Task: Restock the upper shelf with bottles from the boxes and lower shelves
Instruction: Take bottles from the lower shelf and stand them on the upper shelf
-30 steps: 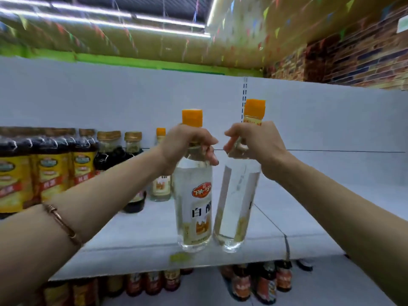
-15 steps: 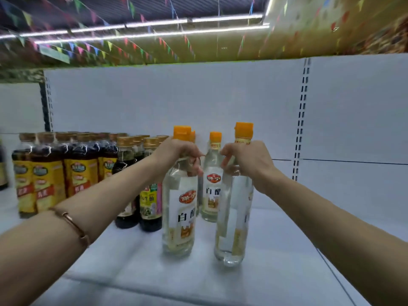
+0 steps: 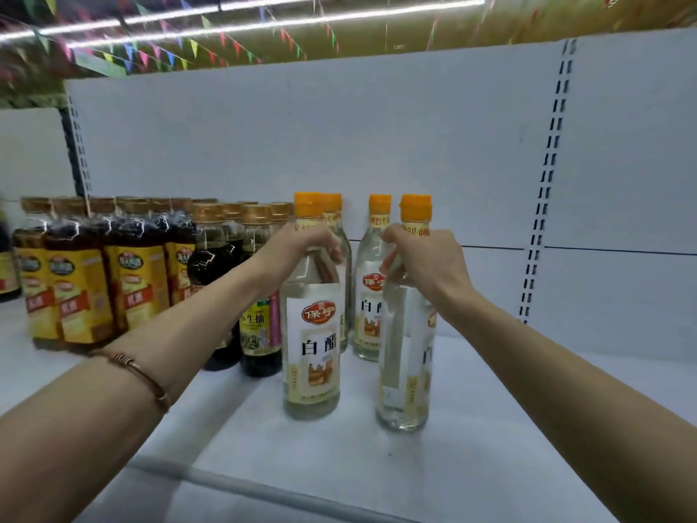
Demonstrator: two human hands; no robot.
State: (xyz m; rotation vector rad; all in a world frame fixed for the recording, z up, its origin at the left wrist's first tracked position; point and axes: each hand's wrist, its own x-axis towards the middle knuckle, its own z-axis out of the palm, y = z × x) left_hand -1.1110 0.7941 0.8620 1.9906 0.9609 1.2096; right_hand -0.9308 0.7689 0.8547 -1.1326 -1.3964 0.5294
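Note:
My left hand point(image 3: 301, 249) grips the neck of a clear vinegar bottle point(image 3: 313, 345) with an orange cap and a white label. Its base rests on the white upper shelf point(image 3: 471, 466). My right hand point(image 3: 422, 266) grips the neck of a second clear vinegar bottle point(image 3: 405, 371), label turned away, standing just to the right on the same shelf. Two more orange-capped vinegar bottles stand behind them, one point(image 3: 367, 296) between my hands and one point(image 3: 333, 209) mostly hidden behind the left bottle.
Dark soy sauce bottles point(image 3: 260, 326) with gold caps stand to the left of my left arm. Shrink-wrapped packs with yellow labels point(image 3: 86, 288) fill the shelf's left end. The white back panel point(image 3: 377, 145) and a slotted upright point(image 3: 543, 183) bound the shelf.
Both bottles have moved deeper onto the shelf and lower, from hanging above its front edge to standing on it. The view has shifted left and closer.

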